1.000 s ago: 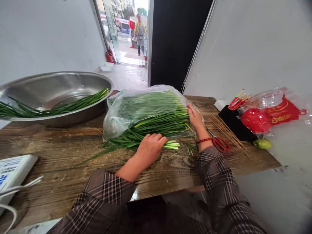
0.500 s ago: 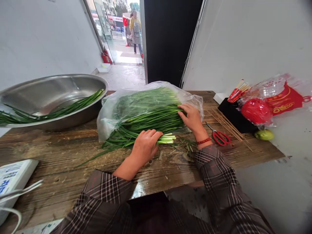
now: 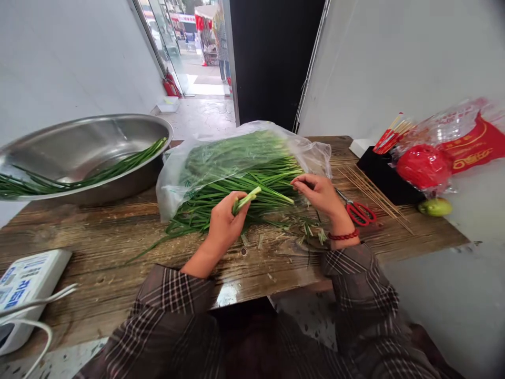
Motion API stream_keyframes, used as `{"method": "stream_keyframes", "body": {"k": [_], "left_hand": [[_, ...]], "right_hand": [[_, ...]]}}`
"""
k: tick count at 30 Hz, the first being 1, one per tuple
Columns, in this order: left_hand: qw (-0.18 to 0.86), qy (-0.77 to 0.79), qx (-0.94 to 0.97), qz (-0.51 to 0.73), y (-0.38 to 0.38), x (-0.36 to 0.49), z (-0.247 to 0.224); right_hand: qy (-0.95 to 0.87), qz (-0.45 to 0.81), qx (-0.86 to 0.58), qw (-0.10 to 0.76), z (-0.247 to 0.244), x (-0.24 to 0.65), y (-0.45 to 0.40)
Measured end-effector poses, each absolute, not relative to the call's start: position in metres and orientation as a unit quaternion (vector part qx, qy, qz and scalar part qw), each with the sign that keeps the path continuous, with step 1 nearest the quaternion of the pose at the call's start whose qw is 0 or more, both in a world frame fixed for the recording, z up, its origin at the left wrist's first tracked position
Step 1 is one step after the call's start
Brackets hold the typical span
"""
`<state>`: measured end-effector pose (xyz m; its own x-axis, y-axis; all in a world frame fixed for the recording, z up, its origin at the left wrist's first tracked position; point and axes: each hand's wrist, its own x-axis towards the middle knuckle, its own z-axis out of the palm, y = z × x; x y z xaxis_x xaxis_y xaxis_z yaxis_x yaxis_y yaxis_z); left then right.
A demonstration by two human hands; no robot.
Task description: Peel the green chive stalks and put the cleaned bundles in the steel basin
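Observation:
My left hand (image 3: 224, 222) is closed around a small bunch of garlic chives (image 3: 250, 197), its pale stem ends poking out past the thumb. Just behind lies a large pile of garlic chives (image 3: 209, 196), partly covered by a clear plastic bag (image 3: 170, 193). To the right, my right hand (image 3: 317, 196) has thumb and finger pinched together close to the pile's stem ends. Whatever may be between those fingertips is too small to make out. Cut scraps (image 3: 311, 231) are scattered on the wood below my right wrist.
A wide steel basin (image 3: 142, 126) with some chives stands at the left of the wooden table (image 3: 165, 295). Red-handled scissors (image 3: 361, 213), thin sticks (image 3: 373, 196), a black box (image 3: 389, 179) and a green fruit (image 3: 434, 207) lie right. A white device (image 3: 35, 284) with cables sits front left.
My left hand has raised the bunch slightly and tilted its stem ends upward. My right hand has drawn off the pile a little rightward, its fingers now pinched. The view has shifted slightly.

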<state>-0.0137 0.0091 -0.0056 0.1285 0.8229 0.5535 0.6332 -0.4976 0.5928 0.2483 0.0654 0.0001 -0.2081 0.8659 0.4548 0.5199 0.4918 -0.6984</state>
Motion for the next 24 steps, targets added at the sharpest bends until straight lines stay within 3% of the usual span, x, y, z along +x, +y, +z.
{"method": "stream_keyframes", "body": {"k": [6, 13, 16, 20, 24], "left_hand": [[0.178, 0.491, 0.705, 0.479, 0.007, -0.011, 0.004], [0.18, 0.497, 0.694, 0.489, 0.007, -0.011, 0.001], [0.147, 0.487, 0.701, 0.499, 0.007, -0.011, 0.002], [0.118, 0.463, 0.714, 0.511, 0.004, -0.01, 0.003], [0.078, 0.437, 0.715, 0.54, -0.002, -0.009, 0.005]], "right_hand": [[-0.75, 0.193, -0.457, 0.437, 0.003, 0.249, 0.056], [-0.798, 0.146, -0.468, 0.349, -0.004, 0.241, 0.042], [-0.751, 0.151, -0.489, 0.418, -0.009, 0.24, 0.037], [-0.633, 0.265, -0.475, 0.551, -0.01, 0.236, 0.032], [-0.591, 0.326, -0.421, 0.606, -0.007, 0.223, 0.026]]}}
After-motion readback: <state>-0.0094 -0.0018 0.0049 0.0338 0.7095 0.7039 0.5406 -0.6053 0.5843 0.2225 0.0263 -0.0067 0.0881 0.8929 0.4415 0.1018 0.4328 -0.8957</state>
